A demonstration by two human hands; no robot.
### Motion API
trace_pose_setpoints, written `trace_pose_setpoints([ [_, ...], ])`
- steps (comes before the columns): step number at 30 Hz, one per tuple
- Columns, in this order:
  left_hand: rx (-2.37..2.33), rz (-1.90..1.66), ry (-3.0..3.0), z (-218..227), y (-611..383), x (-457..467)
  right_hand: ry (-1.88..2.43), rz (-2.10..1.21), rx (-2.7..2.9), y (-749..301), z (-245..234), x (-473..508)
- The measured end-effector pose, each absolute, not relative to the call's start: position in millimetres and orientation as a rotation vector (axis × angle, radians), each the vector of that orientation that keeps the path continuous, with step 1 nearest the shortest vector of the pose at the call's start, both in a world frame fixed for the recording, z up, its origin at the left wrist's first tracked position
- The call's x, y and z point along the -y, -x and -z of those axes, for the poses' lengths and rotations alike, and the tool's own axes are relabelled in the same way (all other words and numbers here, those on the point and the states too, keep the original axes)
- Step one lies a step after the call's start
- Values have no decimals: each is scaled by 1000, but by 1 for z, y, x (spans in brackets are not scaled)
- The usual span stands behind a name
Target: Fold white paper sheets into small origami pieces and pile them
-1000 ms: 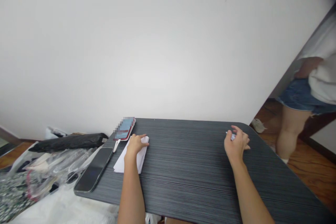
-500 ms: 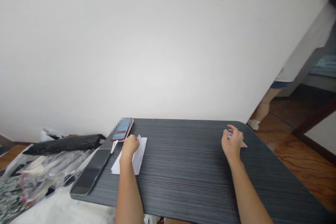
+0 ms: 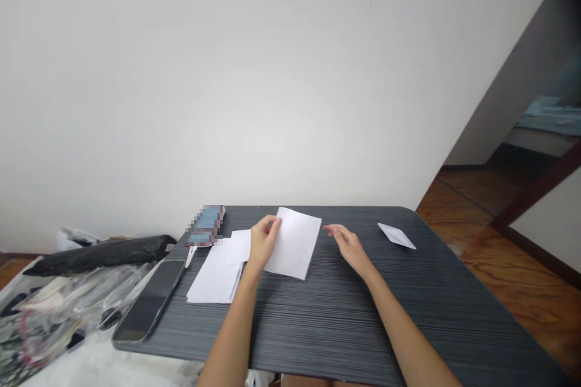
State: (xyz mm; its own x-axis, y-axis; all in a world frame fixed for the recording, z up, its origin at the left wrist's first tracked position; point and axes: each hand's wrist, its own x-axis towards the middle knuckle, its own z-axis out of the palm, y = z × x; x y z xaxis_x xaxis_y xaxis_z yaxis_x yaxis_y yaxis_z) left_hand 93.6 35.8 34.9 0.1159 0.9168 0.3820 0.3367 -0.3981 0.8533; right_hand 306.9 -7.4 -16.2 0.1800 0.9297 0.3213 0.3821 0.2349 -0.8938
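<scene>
A sheet of white paper (image 3: pixel 293 245) is pinched at its upper left edge between the thumb and fingers of my left hand (image 3: pixel 264 240). The sheet is tilted above the table. My right hand (image 3: pixel 345 240) is just right of the sheet, apart from it, its fingers stretched towards the sheet's corner with nothing in them. Left of my left hand lies a stack of white paper (image 3: pixel 211 278), with a smaller white piece of paper (image 3: pixel 239 246) across its upper right corner. At the far right of the table rests a folded white paper (image 3: pixel 397 235).
A dark smartphone (image 3: pixel 149 302) lies at the left edge of the dark grained table (image 3: pixel 327 326). Behind it are a white cable (image 3: pixel 190 256) and a partly blurred blue-and-red item (image 3: pixel 206 227). Plastic bags (image 3: pixel 91 290) and a long black bundle (image 3: pixel 104 253) lie left of the table.
My left hand has moved right from the stack with a sheet in it. My right hand has let go of the folded paper and come left. The person at the right is out of view.
</scene>
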Motion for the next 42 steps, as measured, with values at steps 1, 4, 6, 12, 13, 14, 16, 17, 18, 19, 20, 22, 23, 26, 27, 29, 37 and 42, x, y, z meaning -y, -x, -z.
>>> trace_pose_setpoints([
  [1,-1209,-1285,-1734,-30,-99,-36,1286,-760,1440,-301,13,9],
  [4,-1193,-1322,-1635,-16,-110,-39,1118,-1095,1461,-290,6,17],
  [6,-1226,-1301,-1649,-8,-113,-42,1016,-1233,1396,-287,3,21],
  [12,-1304,-1303,-1705,6,-117,-49,992,-1306,1302,-286,6,20],
  [13,-1265,-1277,-1727,6,-117,-50,1031,-1268,1279,-288,8,18],
  [14,-1209,-1235,-1759,6,-117,-50,1071,-1226,1239,-289,11,15],
  [16,-1085,-1114,-1824,6,-116,-50,1126,-1129,1139,-294,16,10],
  [17,-1033,-1045,-1848,6,-115,-50,1136,-1093,1103,-296,18,9],
  [18,-999,-988,-1861,5,-115,-50,1139,-1078,1083,-299,19,8],
  [19,-982,-946,-1870,4,-114,-49,1133,-1083,1081,-300,20,7],
  [20,-978,-918,-1883,3,-113,-49,1118,-1100,1090,-302,20,7],
  [22,-984,-878,-1963,0,-110,-48,1078,-1123,1103,-305,20,7],
  [23,-996,-853,-2034,-1,-108,-48,1061,-1114,1094,-306,21,7],
  [26,-1188,-657,-2308,-3,-97,-49,1064,-1016,999,-314,23,5],
  [27,-1339,-537,-2375,-3,-92,-49,1078,-987,965,-317,24,4],
  [29,-1586,-231,-2397,-2,-81,-51,1096,-952,919,-324,26,2],
  [37,-1524,177,-2311,-6,-53,-53,1087,-953,932,-328,30,1],
  [42,-1534,53,-2400,-15,-52,-54,1098,-939,946,-329,34,-2],
])
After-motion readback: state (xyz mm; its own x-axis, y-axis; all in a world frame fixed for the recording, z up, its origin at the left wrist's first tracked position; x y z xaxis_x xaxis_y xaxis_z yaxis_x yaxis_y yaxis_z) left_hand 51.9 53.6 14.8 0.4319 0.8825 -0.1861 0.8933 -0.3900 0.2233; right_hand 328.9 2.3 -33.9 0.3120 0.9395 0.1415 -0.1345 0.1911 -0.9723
